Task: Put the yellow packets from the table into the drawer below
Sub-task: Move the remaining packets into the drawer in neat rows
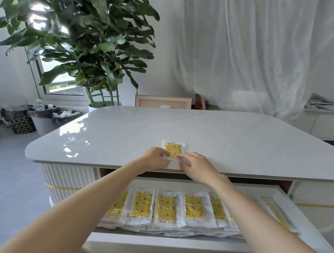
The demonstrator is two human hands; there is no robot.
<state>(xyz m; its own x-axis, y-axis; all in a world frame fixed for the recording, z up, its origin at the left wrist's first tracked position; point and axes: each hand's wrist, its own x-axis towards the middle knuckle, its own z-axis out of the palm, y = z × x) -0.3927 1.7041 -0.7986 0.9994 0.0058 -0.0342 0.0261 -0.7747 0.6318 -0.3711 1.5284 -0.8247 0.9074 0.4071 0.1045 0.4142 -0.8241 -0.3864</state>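
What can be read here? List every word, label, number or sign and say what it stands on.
No text in this view can be read.
Drawer packets: small dark marks on the clear top and bottom edges, too small and blurred to read.
Table packet: no legible text; the yellow print shows stars and small figures, not words.
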